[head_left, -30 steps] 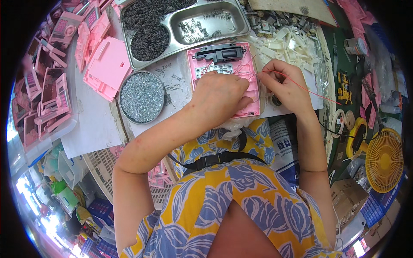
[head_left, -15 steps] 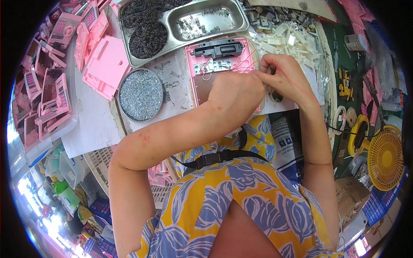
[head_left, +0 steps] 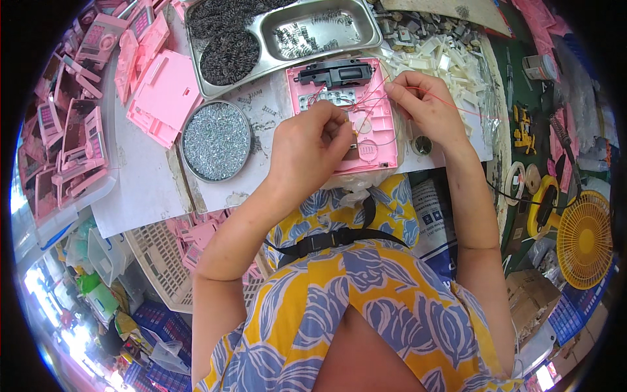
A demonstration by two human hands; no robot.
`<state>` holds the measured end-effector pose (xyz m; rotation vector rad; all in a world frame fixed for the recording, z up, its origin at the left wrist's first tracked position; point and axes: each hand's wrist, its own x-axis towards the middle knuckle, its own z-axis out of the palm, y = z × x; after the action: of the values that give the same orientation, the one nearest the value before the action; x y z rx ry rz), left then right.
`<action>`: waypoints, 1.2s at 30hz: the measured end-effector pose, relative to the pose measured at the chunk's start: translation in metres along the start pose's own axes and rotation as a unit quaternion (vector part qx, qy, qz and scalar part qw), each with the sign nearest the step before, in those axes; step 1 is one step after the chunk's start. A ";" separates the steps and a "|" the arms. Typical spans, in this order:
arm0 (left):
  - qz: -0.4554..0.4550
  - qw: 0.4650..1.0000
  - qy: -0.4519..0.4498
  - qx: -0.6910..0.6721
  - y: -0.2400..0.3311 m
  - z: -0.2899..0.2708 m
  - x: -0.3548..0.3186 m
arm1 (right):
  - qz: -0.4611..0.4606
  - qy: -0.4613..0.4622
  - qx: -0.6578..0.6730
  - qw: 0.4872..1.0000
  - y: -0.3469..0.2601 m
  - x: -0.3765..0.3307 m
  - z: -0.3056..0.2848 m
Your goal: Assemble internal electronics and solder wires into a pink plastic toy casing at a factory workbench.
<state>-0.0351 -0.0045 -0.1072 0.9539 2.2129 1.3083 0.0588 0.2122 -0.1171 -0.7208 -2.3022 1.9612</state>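
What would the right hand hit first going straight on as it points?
Leaving aside the red wires it holds, the right hand would probably first meet the black module on the pink casing; depth is unclear from this view.

Toward the front edge of the counter (head_left: pixel 495 78), the open pink rectangular casing (head_left: pixel 386 140) is smooth plastic with a soft sheen. Inside it, the black elongated module (head_left: pixel 334 74) looks like plastic, the perforated silver plate (head_left: pixel 334 98) like metal. Near the far edge, the compartmented silver tray (head_left: pixel 319 38) is glossy metal; dark wiry springs (head_left: pixel 227 60) in it look metallic. Near the left, the matt white sheet (head_left: pixel 140 186) looks like paper.
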 end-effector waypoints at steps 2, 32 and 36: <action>0.044 0.994 0.025 0.093 -0.004 0.002 0.003 | -0.017 0.035 0.019 0.999 -0.003 -0.009 0.002; 0.136 0.977 -0.022 0.162 -0.048 -0.033 -0.091 | -0.364 0.020 -0.381 0.850 -0.003 -0.072 0.104; 0.115 0.965 -0.150 0.184 -0.046 -0.027 -0.121 | -0.348 0.040 -0.387 0.853 -0.003 -0.071 0.120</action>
<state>0.0154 -0.1238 -0.1348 1.4772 2.1875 0.7780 0.0833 0.0748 -0.1202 0.0815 -2.7099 0.6701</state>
